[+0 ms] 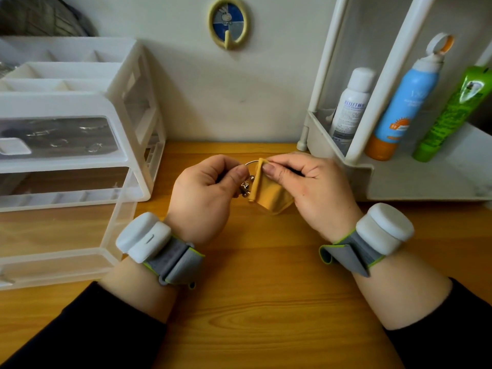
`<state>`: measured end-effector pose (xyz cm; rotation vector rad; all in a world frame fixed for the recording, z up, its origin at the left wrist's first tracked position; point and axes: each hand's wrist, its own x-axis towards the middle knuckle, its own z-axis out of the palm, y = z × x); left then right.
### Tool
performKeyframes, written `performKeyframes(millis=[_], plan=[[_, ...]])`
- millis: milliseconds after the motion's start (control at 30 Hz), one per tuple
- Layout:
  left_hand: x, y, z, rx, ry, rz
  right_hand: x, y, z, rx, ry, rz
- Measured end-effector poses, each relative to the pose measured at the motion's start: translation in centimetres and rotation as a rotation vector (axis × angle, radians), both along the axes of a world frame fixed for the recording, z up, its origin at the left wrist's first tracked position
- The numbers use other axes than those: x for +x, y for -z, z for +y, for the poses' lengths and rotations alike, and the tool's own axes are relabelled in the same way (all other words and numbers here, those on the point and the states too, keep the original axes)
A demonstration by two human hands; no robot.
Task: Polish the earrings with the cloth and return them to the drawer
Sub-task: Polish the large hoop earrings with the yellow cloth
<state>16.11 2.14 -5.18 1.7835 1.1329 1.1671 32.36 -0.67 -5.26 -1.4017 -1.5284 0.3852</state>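
— What could go wrong here?
— The left hand [205, 190] only pinches the earring [249, 163] by its thin hoop. The right hand [308, 187], fingers clamped on the yellow cloth [269, 194] folded over the wire, could tug it free or bend it.
— How does it look?
— Silver hoop with small dangling charms, possibly gold-toned, held above the desk [266, 288], right of the pulled-out drawer [66, 235]

silver hoop earring [250, 163], yellow cloth [269, 194] folded over it

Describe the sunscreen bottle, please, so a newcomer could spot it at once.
Find the white rack at the far right. Of three containers in it, the sunscreen bottle is the middle one: light blue with an orange base, between a white bottle and a green bottle.
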Motion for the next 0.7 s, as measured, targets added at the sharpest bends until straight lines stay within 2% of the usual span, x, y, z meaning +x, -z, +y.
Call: performKeyframes(millis=[167, 367, 467, 567, 700], plan=[[0.03, 0.11, 0.18, -0.157, 0.029, -0.182, 0.01, 0.29, 0.28, -0.053, -0.028, 0.185], [-0.08, 0.2, 0.42, -0.26, 0.067, -0.302, 0.1, 0.81, 0.5, -0.081, -0.065, 0.272], [-0.19, 0.33, 0.59, -0.236, 0.063, -0.215, 0.23, 0.85, 0.53, -0.067, -0.063, 0.205], [-0.33, 0.16, 0.45, -0.065, 0.006, -0.024, 0.4, 0.66, 0.45, -0.052, -0.054, 0.135], [-0.53, -0.17, 0.12, 0.091, 0.005, 0.047, 0.23, 0.48, 0.24, -0.046, -0.076, 0.01]])
